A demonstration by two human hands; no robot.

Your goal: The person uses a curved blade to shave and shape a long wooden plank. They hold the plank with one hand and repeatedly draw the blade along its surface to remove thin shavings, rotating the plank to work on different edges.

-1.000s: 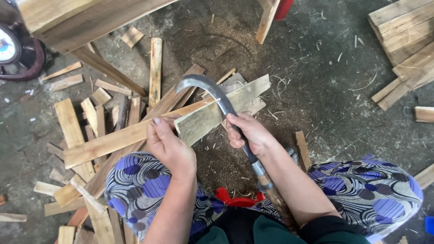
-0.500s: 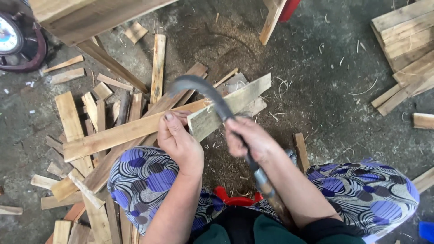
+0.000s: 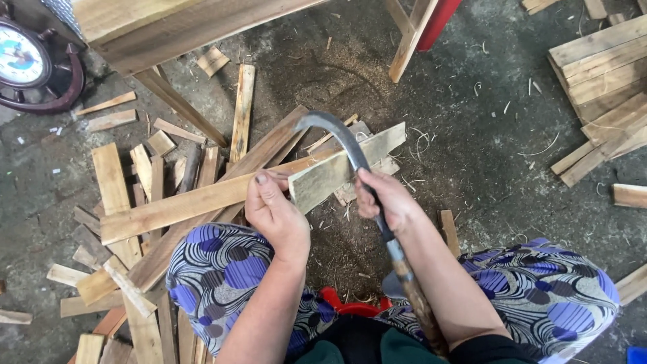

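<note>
My left hand (image 3: 273,212) pinches the short grey board (image 3: 344,168) held above the floor scraps; right hand (image 3: 387,202) clamps the sickle (image 3: 337,131); risk: blade slipping toward my left fingers.

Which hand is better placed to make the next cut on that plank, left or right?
Probably right. The right hand grips the curved blade near its handle, edge resting across the plank. The left hand pinches the plank's near end, so it looks better placed to steady it.

One head-worn camera looks steeply down, close above the hands and floor (image 3: 499,135).
</note>
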